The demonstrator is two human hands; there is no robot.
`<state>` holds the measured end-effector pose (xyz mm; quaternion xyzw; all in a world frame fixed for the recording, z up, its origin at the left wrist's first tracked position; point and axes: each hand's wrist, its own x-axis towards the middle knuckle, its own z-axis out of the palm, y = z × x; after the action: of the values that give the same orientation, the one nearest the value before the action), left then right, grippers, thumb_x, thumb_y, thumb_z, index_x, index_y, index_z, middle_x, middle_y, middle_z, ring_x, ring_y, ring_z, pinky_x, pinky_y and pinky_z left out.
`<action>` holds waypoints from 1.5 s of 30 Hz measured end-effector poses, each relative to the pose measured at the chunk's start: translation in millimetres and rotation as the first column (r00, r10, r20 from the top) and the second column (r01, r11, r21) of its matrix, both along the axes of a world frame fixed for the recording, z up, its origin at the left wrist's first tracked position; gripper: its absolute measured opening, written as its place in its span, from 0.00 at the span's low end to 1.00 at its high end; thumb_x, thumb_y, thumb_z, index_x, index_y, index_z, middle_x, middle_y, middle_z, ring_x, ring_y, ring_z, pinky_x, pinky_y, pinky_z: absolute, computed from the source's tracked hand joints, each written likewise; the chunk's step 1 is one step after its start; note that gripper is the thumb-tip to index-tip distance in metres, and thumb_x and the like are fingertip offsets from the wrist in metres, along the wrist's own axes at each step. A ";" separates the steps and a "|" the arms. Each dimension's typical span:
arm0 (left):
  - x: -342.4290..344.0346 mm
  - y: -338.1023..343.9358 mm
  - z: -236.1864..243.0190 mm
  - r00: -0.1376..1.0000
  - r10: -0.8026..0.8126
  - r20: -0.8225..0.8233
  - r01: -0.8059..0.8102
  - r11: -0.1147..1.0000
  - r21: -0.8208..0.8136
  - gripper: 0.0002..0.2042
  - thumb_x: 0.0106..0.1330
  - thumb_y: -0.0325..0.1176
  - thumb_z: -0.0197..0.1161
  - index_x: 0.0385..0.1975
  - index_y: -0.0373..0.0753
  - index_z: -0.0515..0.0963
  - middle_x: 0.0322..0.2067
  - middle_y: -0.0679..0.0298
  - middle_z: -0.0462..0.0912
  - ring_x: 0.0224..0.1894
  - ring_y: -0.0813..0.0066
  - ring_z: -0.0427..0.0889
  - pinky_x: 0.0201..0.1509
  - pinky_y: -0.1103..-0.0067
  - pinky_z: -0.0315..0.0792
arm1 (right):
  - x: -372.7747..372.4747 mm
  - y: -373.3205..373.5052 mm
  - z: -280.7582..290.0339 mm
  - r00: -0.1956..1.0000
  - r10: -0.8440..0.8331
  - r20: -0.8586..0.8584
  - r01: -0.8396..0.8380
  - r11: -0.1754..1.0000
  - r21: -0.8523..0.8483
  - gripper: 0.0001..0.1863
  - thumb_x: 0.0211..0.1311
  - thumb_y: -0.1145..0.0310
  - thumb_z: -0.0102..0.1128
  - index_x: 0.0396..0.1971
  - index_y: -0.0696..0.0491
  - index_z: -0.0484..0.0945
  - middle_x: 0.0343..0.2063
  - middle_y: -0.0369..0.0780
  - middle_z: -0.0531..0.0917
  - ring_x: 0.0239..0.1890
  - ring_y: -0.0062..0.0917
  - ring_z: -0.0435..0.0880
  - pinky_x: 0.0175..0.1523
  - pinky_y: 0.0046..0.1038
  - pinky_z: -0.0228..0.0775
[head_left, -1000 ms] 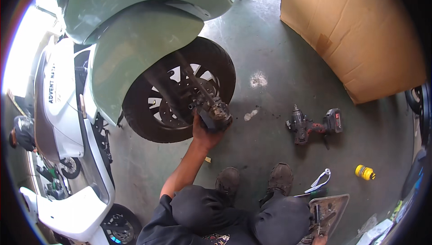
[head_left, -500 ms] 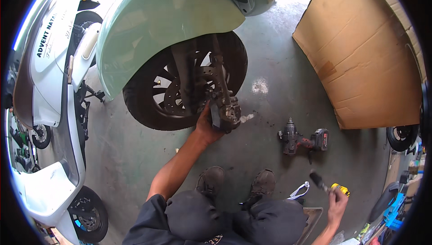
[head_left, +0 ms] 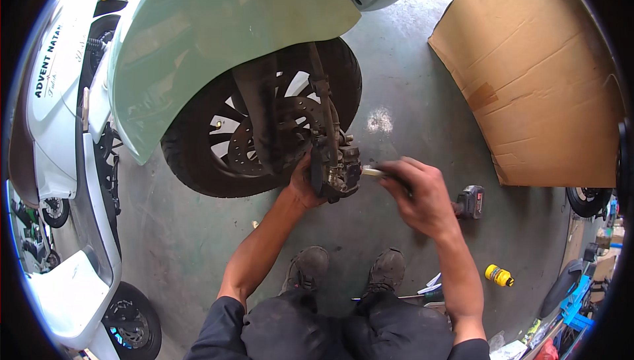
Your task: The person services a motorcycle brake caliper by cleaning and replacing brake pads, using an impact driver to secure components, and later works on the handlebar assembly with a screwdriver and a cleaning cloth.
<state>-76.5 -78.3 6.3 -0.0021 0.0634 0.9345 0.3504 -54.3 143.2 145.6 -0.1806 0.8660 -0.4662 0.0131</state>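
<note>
My left hand (head_left: 305, 187) grips the dirty brake caliper (head_left: 342, 172) from its left side, its fingers partly hidden behind it. The caliper hangs at the fork leg beside the brake disc of the front wheel (head_left: 205, 168). My right hand (head_left: 419, 195) is closed around what looks like a small brush (head_left: 372, 171), with a dark handle and a pale end. That pale end points left and meets or nearly meets the caliper's right side; motion blur hides the exact contact. Above the wheel spreads a pale green scooter fender (head_left: 224, 30).
Partly hidden behind my right hand, a cordless impact wrench (head_left: 470, 201) lies on the floor. A yellow bottle (head_left: 499, 275) lies nearer, at the right. A large cardboard sheet (head_left: 528, 89) stands at the far right. A white scooter (head_left: 99, 195) is parked at the left.
My right hand has come up and left from beside the yellow bottle to the caliper, bringing the brush. The yellow bottle stays on the floor. My left hand still holds the caliper.
</note>
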 end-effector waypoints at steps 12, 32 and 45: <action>1.7 5.2 11.8 0.979 0.143 -0.144 -0.158 0.982 -0.100 0.31 0.71 0.57 0.41 0.66 0.42 0.59 0.58 0.59 0.72 0.58 0.63 0.74 0.59 0.65 0.74 | -16.1 -27.2 -6.7 0.984 0.021 -0.174 0.012 0.982 0.187 0.07 0.56 0.70 0.62 0.35 0.53 0.82 0.25 0.40 0.77 0.27 0.37 0.78 0.31 0.36 0.69; 3.1 8.0 6.0 0.978 0.206 0.010 -0.204 0.972 -0.114 0.26 0.73 0.52 0.39 0.64 0.43 0.63 0.56 0.60 0.75 0.56 0.64 0.76 0.60 0.66 0.72 | -20.5 -31.8 -5.2 0.921 0.105 -0.376 0.026 0.945 0.326 0.10 0.48 0.75 0.65 0.34 0.51 0.80 0.21 0.36 0.71 0.24 0.32 0.74 0.29 0.34 0.66; -0.4 2.0 2.7 0.977 0.209 0.031 -0.203 0.969 -0.142 0.26 0.73 0.51 0.39 0.63 0.42 0.64 0.56 0.58 0.75 0.56 0.62 0.76 0.62 0.65 0.71 | -34.6 -37.3 -1.3 0.868 0.213 -0.448 -0.012 0.912 0.409 0.12 0.41 0.77 0.64 0.31 0.52 0.81 0.23 0.35 0.73 0.27 0.31 0.76 0.32 0.33 0.70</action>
<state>-76.9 -76.3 9.0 -0.0542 0.1194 0.9589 0.2518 -88.9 105.9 144.3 -0.3360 0.9048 -0.2210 -0.1397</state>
